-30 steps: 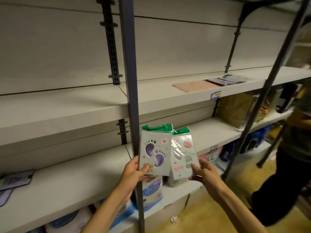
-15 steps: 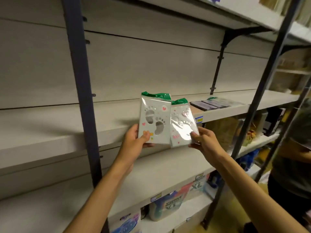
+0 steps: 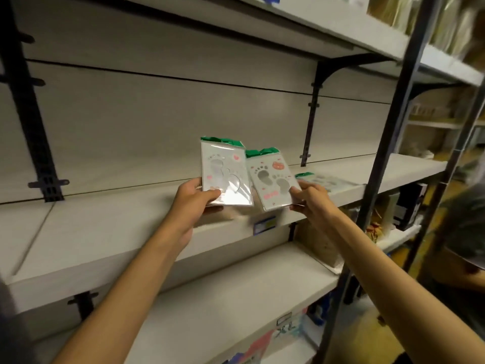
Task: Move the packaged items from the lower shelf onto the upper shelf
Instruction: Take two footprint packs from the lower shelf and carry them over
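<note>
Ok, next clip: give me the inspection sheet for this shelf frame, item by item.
Surface: upper shelf, pale board, blue label on its front edge.
Job's things: left packet and right packet, green-topped, footprint prints, held upright over the shelf, not yet set down.
Clutter: flat packets lying on the shelf further right.
Grip: left hand pinches the left packet; right hand pinches the right packet.
Cables: nothing seen.
Surroundings: dark upright post; goods on lower shelves; another person at right.
</note>
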A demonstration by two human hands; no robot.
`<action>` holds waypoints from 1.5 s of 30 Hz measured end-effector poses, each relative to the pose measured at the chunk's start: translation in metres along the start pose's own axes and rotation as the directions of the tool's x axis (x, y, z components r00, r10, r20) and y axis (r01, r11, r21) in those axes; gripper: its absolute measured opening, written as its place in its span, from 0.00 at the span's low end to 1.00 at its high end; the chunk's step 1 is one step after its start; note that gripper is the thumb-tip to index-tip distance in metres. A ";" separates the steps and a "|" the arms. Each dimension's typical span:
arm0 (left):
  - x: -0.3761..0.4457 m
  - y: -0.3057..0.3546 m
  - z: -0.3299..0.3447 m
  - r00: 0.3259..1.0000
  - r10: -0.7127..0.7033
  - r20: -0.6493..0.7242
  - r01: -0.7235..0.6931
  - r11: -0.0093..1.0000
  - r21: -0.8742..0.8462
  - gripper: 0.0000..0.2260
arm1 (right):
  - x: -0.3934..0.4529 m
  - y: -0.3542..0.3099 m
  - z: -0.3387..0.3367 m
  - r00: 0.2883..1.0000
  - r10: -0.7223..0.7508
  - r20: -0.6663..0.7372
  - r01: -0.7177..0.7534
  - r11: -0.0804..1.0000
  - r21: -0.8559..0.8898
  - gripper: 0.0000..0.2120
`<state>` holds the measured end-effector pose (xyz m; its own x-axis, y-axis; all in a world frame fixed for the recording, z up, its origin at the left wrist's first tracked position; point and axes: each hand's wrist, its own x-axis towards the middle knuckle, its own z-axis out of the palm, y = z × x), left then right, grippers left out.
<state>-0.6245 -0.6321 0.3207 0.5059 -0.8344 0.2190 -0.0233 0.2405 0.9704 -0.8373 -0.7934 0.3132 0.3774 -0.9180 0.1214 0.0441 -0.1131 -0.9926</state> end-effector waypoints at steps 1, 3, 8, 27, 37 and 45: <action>0.007 0.000 0.010 1.000 -0.005 0.001 0.005 1.000 0.011 0.12 | 0.015 0.000 -0.012 1.000 0.008 -0.021 -0.008 1.000 0.007 0.12; 0.023 -0.003 0.030 1.000 -0.007 -0.012 0.008 0.999 0.036 0.13 | 0.044 -0.001 -0.039 0.998 0.009 -0.055 -0.009 1.000 -0.001 0.12; 0.054 -0.013 0.080 0.996 -0.019 -0.086 0.022 0.999 0.042 0.14 | 0.119 -0.010 -0.117 0.995 -0.033 -0.099 0.019 0.991 -0.131 0.12; 0.108 -0.033 0.194 0.981 -0.032 -0.192 0.043 0.998 0.054 0.09 | 0.263 0.001 -0.244 0.948 -0.251 -0.195 -0.035 0.526 -0.850 0.13; 0.112 -0.043 0.196 0.987 -0.042 -0.155 0.052 0.997 0.063 0.11 | 0.274 0.010 -0.248 0.975 0.004 -0.221 -0.181 0.586 -0.790 0.13; 0.118 -0.048 0.186 0.981 -0.081 -0.179 0.092 0.994 0.055 0.11 | 0.266 0.037 -0.236 0.983 0.131 -0.132 -0.180 0.497 -0.849 0.16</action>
<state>-0.7242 -0.8348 0.3195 0.6519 -0.7491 0.1177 -0.0243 0.1346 0.9906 -0.9537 -1.1317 0.3098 0.2550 -0.9669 -0.0107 -0.8312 -0.2135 -0.5134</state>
